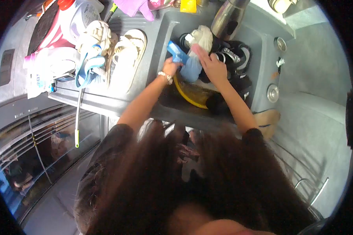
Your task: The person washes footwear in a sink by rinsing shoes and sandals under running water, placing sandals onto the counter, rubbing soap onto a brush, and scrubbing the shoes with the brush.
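Over the grey sink, my left hand (171, 67) grips a blue spray-bottle-like item (177, 51) with a paler blue, see-through lower part (191, 71). Its exact kind is unclear. My right hand (215, 67) lies against its right side, fingers stretched out; their tips look pink, and I cannot tell whether something pink is under them. A crumpled whitish bag or cloth (202, 37) sits just beyond the fingertips. Black sandals or shoes (239, 58) fill the right of the sink. Below my hands shows a basin's yellow rim (191, 101), partly hidden.
Pale sandals (131, 45), a blue-strapped sandal (92, 64) and detergent bottles (80, 19) crowd the left drainboard. A long-handled brush (78, 121) hangs over its front edge. A metallic cylinder (229, 19) stands at the back, with a purple glove (133, 7) farther left.
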A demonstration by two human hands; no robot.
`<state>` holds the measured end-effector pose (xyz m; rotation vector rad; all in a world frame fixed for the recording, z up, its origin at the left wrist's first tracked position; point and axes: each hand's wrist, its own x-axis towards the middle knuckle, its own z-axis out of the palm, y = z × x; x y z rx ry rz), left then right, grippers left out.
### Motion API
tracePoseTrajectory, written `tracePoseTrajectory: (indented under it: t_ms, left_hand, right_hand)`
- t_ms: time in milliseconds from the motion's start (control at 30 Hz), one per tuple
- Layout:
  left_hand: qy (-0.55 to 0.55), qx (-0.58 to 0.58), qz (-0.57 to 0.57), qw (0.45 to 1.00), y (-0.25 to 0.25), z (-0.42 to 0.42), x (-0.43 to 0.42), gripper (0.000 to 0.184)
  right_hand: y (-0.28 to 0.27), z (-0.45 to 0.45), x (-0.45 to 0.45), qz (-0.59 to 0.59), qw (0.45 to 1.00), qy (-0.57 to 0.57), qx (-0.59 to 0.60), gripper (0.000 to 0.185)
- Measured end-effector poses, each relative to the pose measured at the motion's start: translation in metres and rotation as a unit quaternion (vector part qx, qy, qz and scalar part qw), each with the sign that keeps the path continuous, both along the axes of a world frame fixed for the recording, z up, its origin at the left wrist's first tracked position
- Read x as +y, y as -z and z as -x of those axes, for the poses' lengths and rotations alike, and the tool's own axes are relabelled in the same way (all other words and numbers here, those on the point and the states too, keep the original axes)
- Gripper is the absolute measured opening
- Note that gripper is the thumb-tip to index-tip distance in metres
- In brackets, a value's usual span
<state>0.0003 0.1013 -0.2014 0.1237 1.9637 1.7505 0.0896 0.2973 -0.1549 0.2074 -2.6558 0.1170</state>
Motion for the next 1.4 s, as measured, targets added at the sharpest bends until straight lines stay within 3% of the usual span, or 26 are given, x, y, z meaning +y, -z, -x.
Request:
tracePoseTrajectory:
  t_ms: [67, 133, 200, 233, 267, 333, 400, 433, 533, 600, 667, 700, 733, 800, 867, 967, 1000, 1067, 1100, 1133, 1200, 1267, 1333, 1400]
  left_hand:
    - [0.024, 0.007, -0.003, 1.000, -0.003, 0.008, 0.003, 0.014]
    - [-0.040, -0.031, -0.032, 0.998, -0.021, 0.006, 0.000, 0.014]
    - [-0.049, -0.011, -0.022, 0.998, -0.037, 0.005, 0.001, 0.013]
    - [-0.038, -0.001, -0.024, 0.999, -0.039, 0.005, 0.003, 0.012]
    - [-0.030, 0.010, -0.029, 0.999, -0.043, 0.006, 0.007, 0.011]
    - [-0.062, -0.047, -0.059, 0.995, -0.052, 0.005, 0.019, 0.008]
    - [0.006, 0.065, 0.010, 0.998, -0.048, 0.012, 0.021, 0.009]
    - [-0.010, 0.040, 0.002, 0.999, -0.046, 0.010, 0.020, 0.010]
    - [-0.043, 0.011, -0.097, 0.994, -0.041, 0.007, 0.024, 0.011]
    - [-0.041, 0.019, -0.070, 0.997, -0.048, 0.006, 0.031, 0.010]
    - [-0.117, 0.052, -0.022, 0.992, -0.067, 0.003, 0.034, 0.009]
    - [-0.148, 0.006, -0.077, 0.986, -0.062, 0.007, 0.033, 0.008]
    - [-0.148, 0.006, -0.077, 0.986, -0.056, 0.010, 0.032, 0.008]
    - [-0.130, 0.033, -0.058, 0.989, -0.050, 0.009, 0.029, 0.009]
    - [-0.121, 0.016, -0.066, 0.990, -0.054, 0.009, 0.036, 0.008]
    - [-0.072, 0.159, 0.002, 0.985, -0.051, 0.017, 0.036, 0.011]
    - [-0.049, 0.199, 0.019, 0.979, -0.043, 0.021, 0.034, 0.012]
    - [-0.114, 0.068, -0.091, 0.987, -0.044, 0.015, 0.041, 0.013]
    - [-0.103, 0.113, -0.024, 0.988, -0.074, 0.008, 0.046, 0.015]
    - [-0.113, 0.128, -0.020, 0.985, -0.086, 0.007, 0.050, 0.015]
    - [-0.128, 0.193, 0.029, 0.972, -0.098, 0.010, 0.048, 0.016]
    - [-0.093, 0.205, 0.008, 0.974, -0.106, 0.007, 0.036, 0.016]
    - [-0.083, 0.145, -0.024, 0.986, -0.135, -0.007, 0.023, 0.014]
    - [-0.056, 0.183, -0.009, 0.982, -0.154, -0.011, 0.004, 0.015]
  right_hand:
    - [0.006, -0.010, -0.011, -0.057, 0.991, 0.035, -0.111, 0.044]
    - [0.002, -0.042, -0.026, -0.024, 0.987, -0.142, -0.071, 0.037]
    - [0.010, -0.031, -0.006, -0.043, 0.984, -0.133, -0.107, 0.037]
    - [-0.027, -0.010, 0.000, -0.034, 0.989, 0.012, -0.144, 0.037]
    - [-0.044, 0.007, 0.016, 0.002, 0.992, 0.085, -0.089, 0.037]
    - [-0.038, 0.007, 0.018, -0.004, 0.996, 0.036, -0.087, 0.039]
    - [-0.038, -0.021, 0.001, 0.017, 0.997, -0.049, -0.053, 0.039]
    - [-0.049, -0.025, 0.004, 0.013, 0.993, -0.057, -0.103, 0.039]
    - [-0.042, 0.011, 0.041, 0.020, 0.996, 0.022, -0.087, 0.043]
    - [-0.045, 0.014, 0.034, 0.039, 0.996, 0.052, -0.059, 0.043]
    - [-0.038, -0.012, 0.010, 0.033, 0.994, -0.032, -0.099, 0.041]
    - [-0.042, -0.020, 0.011, 0.008, 0.980, -0.136, -0.146, 0.042]
    - [-0.043, -0.012, 0.016, 0.008, 0.980, -0.137, -0.145, 0.042]
    - [-0.046, 0.013, 0.031, 0.042, 0.994, 0.022, -0.100, 0.043]
    - [-0.046, 0.015, 0.037, 0.027, 0.997, 0.050, -0.051, 0.040]
    - [-0.063, -0.022, 0.015, 0.012, 0.981, -0.117, -0.154, 0.041]
    - [-0.063, -0.011, 0.025, 0.012, 0.981, -0.122, -0.152, 0.041]
    - [-0.057, 0.014, 0.049, 0.058, 0.984, 0.072, -0.149, 0.040]
    - [-0.074, 0.017, 0.048, 0.114, 0.981, 0.097, -0.126, 0.036]
    - [-0.079, 0.010, 0.040, 0.115, 0.981, 0.093, -0.124, 0.036]
    - [-0.088, -0.019, 0.014, 0.159, 0.981, -0.048, -0.097, 0.042]
    - [-0.110, -0.041, 0.000, 0.163, 0.978, -0.055, -0.116, 0.040]
    - [-0.110, -0.052, -0.003, 0.224, 0.967, -0.026, -0.119, 0.041]
    - [-0.118, -0.060, -0.018, 0.261, 0.960, -0.027, -0.094, 0.042]
